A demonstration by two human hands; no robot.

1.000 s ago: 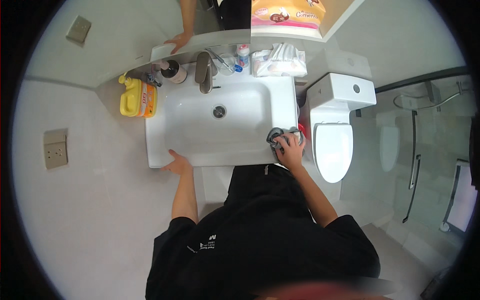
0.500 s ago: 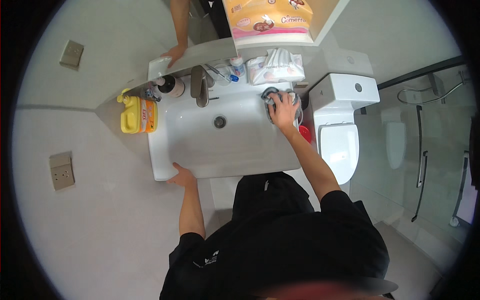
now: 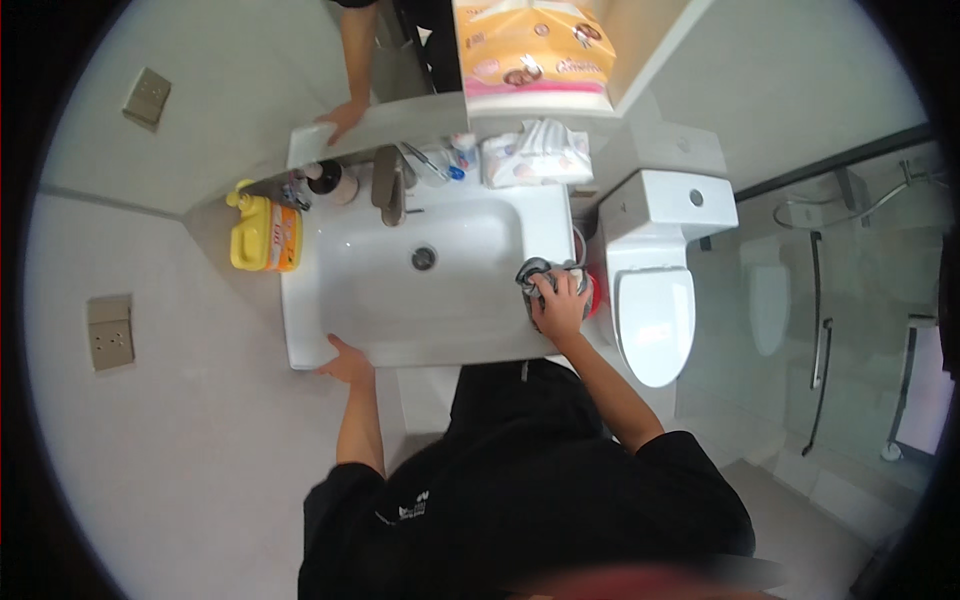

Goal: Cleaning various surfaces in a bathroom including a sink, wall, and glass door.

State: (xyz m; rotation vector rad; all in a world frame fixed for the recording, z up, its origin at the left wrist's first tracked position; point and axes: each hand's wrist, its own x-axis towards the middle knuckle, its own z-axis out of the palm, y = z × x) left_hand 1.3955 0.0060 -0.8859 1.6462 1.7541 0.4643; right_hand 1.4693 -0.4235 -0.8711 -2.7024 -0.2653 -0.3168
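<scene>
Bunched under my right hand (image 3: pixel 563 305) is a crumpled grey cloth (image 3: pixel 536 272) with paler patches. The hand's fingers are curled over it and press it onto the right rim of the white washbasin (image 3: pixel 440 320), near the front corner. My left hand (image 3: pixel 350 360) leans on the basin's front left corner, fingers apart, one along the rim and others at the edge. Behind the bowl stands a grey faucet (image 3: pixel 388 188), above a round drain (image 3: pixel 424 258).
Left of the basin sits a yellow jug (image 3: pixel 265 235). A dark pump bottle (image 3: pixel 330 182), a clear cup (image 3: pixel 432 168) and a tissue pack (image 3: pixel 537 160) line the back. A toilet (image 3: pixel 655 310) stands to the right, with a red container (image 3: pixel 596 295) between.
My right hand has slid the cloth along the right rim from the back corner toward the front. My left hand stays on the front left corner. The whole view has shifted slightly.
</scene>
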